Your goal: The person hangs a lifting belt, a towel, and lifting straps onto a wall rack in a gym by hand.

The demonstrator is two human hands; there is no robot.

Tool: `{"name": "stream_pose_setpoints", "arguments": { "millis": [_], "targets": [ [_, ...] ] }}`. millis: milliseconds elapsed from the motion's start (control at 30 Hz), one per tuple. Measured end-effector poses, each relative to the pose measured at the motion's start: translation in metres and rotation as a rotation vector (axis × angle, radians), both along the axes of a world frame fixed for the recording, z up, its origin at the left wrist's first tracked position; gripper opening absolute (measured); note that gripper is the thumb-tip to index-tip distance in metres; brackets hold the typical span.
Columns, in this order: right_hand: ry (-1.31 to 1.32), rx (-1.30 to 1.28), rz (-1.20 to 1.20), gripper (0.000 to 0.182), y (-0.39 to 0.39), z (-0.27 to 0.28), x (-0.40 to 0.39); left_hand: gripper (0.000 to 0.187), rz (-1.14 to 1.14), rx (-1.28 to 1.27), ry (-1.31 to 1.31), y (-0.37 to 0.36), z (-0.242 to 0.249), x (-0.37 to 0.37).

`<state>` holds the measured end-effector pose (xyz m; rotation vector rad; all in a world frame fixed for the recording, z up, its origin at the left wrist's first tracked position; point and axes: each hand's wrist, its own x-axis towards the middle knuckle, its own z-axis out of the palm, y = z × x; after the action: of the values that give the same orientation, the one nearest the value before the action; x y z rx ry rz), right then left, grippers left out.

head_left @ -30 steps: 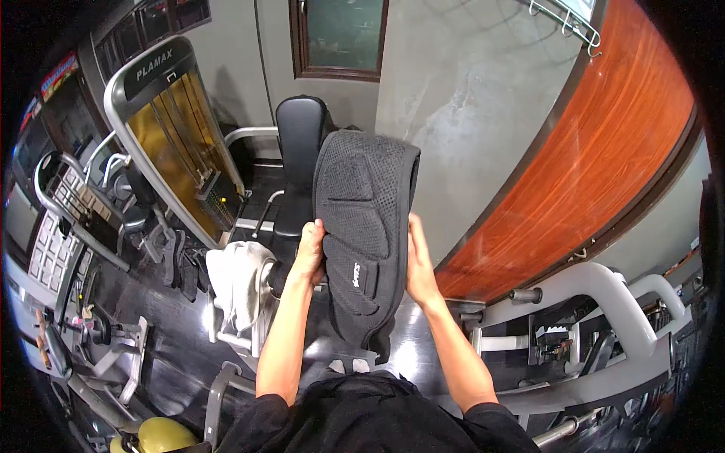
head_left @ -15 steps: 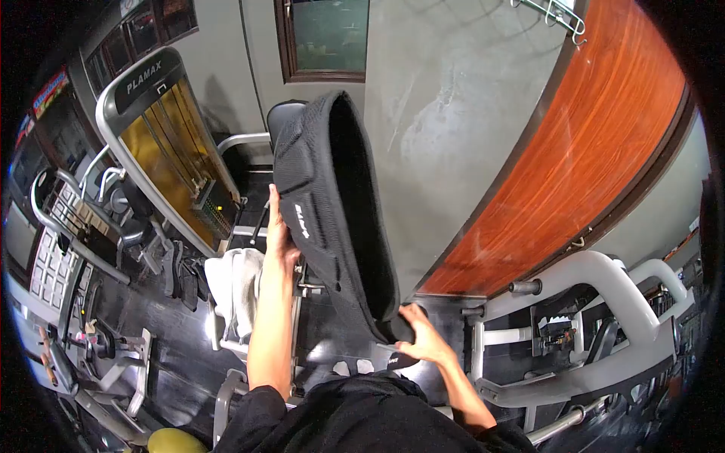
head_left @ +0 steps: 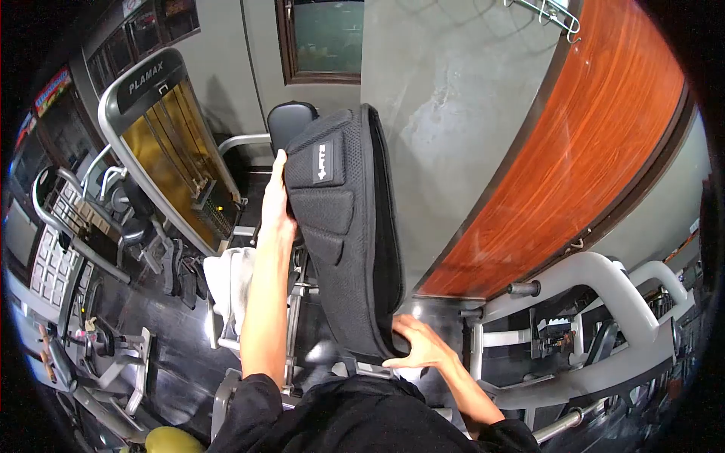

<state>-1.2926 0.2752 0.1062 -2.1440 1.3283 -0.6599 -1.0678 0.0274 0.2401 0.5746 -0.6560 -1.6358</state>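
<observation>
A black padded support belt (head_left: 340,264), looped closed, stands upright in front of my chest. Its outer face carries a white-lettered patch (head_left: 328,162) and raised panels, and its hollow inside shows as a narrow slit on the right. My left hand (head_left: 278,204) grips the belt's left side, with the thumb pointing up and the other fingers hidden behind it. At the lower right end, my right hand (head_left: 421,343) pinches the belt's edge between thumb and curled fingers.
A weight-stack machine (head_left: 143,79) and a white towel (head_left: 230,291) are to the left. A grey machine frame (head_left: 604,294) stands to the right, below a curved wooden panel (head_left: 574,151). A wall hook rack (head_left: 555,15) hangs above.
The belt has turned so that more of its outer face and the patch show, and its opening looks narrower. My left hand has shifted slightly up; the right stays at the lower end.
</observation>
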Motion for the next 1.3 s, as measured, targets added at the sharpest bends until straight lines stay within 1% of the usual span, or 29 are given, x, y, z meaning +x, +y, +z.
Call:
{"name": "stream_pose_setpoints", "arguments": {
  "millis": [67, 100, 133, 200, 233, 267, 333, 367, 400, 433, 467, 500, 533, 567, 600, 633, 667, 700, 733, 800, 933, 967, 1000, 1067, 1133, 1167, 1200, 1267, 1300],
  "targets": [
    [-0.005, 0.025, 0.055, 0.064, 0.002, 0.007, 0.013, 0.055, 0.019, -0.012, 0.0, -0.008, -0.005, 0.0],
    [-0.113, -0.129, 0.057, 0.045, 0.002, 0.008, 0.02, 0.057, 0.013, -0.01, -0.005, -0.011, -0.005, 0.003],
    [-0.114, -0.129, 0.064, 0.045, 0.001, 0.008, 0.02, 0.059, 0.011, -0.008, -0.011, -0.013, -0.006, 0.007],
    [-0.059, -0.181, 0.069, 0.033, -0.001, 0.006, 0.017, 0.062, -0.004, 0.02, -0.056, -0.013, -0.008, 0.015],
    [0.071, -0.116, 0.09, 0.03, -0.001, 0.007, 0.013, 0.065, -0.027, 0.042, -0.098, -0.012, -0.007, 0.018],
    [0.069, -0.118, 0.097, 0.03, -0.002, 0.007, 0.009, 0.065, -0.019, 0.041, -0.099, -0.008, -0.008, 0.022],
    [0.16, -0.177, 0.168, 0.029, -0.004, 0.01, 0.006, 0.071, -0.009, 0.049, -0.229, 0.024, -0.003, 0.023],
    [0.179, -0.172, 0.18, 0.027, -0.004, 0.018, 0.007, 0.072, 0.034, 0.079, -0.298, 0.05, 0.005, 0.02],
    [0.178, -0.174, 0.182, 0.027, -0.004, 0.025, 0.009, 0.07, 0.013, 0.16, -0.271, 0.064, -0.003, 0.022],
    [0.149, -0.138, 0.2, 0.027, -0.004, 0.032, 0.01, 0.067, 0.023, 0.141, -0.221, 0.078, -0.017, 0.023],
    [0.12, -0.101, 0.218, 0.027, -0.003, 0.038, 0.012, 0.065, -0.006, 0.197, -0.182, 0.093, -0.033, 0.025],
    [0.118, -0.099, 0.22, 0.027, -0.003, 0.044, 0.014, 0.061, -0.017, 0.148, -0.206, 0.107, -0.055, 0.03],
    [0.056, -0.07, 0.225, 0.027, -0.004, 0.051, 0.015, 0.055, -0.049, 0.181, -0.245, 0.127, -0.068, 0.034],
    [-0.004, -0.04, 0.232, 0.028, -0.004, 0.057, 0.016, 0.068, -0.131, 0.057, -0.232, 0.13, -0.12, 0.041],
    [-0.004, -0.041, 0.233, 0.028, -0.005, 0.062, 0.016, 0.075, -0.148, -0.014, -0.208, 0.142, -0.152, 0.045],
    [-0.061, -0.044, 0.273, 0.029, -0.005, 0.066, 0.014, 0.079, -0.266, -0.042, -0.132, 0.16, -0.149, 0.046],
    [-0.119, -0.046, 0.311, 0.03, -0.004, 0.071, 0.012, 0.078, -0.296, -0.088, -0.157, 0.176, -0.149, 0.048],
    [-0.097, -0.006, 0.326, 0.032, -0.002, 0.079, 0.009, 0.077, -0.417, -0.045, -0.183, 0.19, -0.15, 0.056],
    [0.011, 0.109, 0.326, 0.034, 0.003, 0.098, 0.004, 0.073, -0.476, -0.079, -0.169, 0.208, -0.147, 0.064],
    [0.121, 0.271, 0.45, 0.04, 0.004, 0.122, -0.005, 0.071, -0.488, -0.224, -0.255, 0.226, -0.147, 0.059],
    [-0.009, 0.273, 0.416, 0.045, 0.013, 0.109, -0.013, 0.072, -0.405, -0.152, -0.277, 0.232, -0.13, 0.04],
    [-0.006, 0.276, 0.416, 0.045, 0.014, 0.11, -0.014, 0.073, -0.393, -0.105, -0.195, 0.228, -0.122, 0.032],
    [0.032, 0.304, 0.352, 0.044, 0.015, 0.112, -0.015, 0.074, -0.38, -0.056, -0.115, 0.224, -0.117, 0.025],
    [0.071, 0.333, 0.284, 0.043, 0.018, 0.111, -0.021, 0.073, -0.362, -0.059, -0.114, 0.219, -0.123, 0.013],
    [0.033, 0.316, 0.224, 0.045, 0.021, 0.111, -0.028, 0.072, -0.489, -0.122, -0.199, 0.215, -0.12, 0.004],
    [0.092, 0.408, 0.184, 0.044, 0.023, 0.12, -0.031, 0.068, -0.53, -0.124, -0.177, 0.215, -0.116, -0.002],
    [0.048, 0.337, 0.173, 0.043, 0.024, 0.114, -0.035, 0.068, -0.539, -0.124, -0.174, 0.215, -0.112, -0.006],
    [0.077, 0.423, 0.081, 0.042, 0.025, 0.118, -0.04, 0.06, -0.564, -0.25, -0.264, 0.215, -0.108, -0.012],
    [-0.015, 0.398, 0.044, 0.041, 0.024, 0.109, -0.042, 0.055, -0.573, -0.27, -0.296, 0.215, -0.112, -0.014]
  ]
}}
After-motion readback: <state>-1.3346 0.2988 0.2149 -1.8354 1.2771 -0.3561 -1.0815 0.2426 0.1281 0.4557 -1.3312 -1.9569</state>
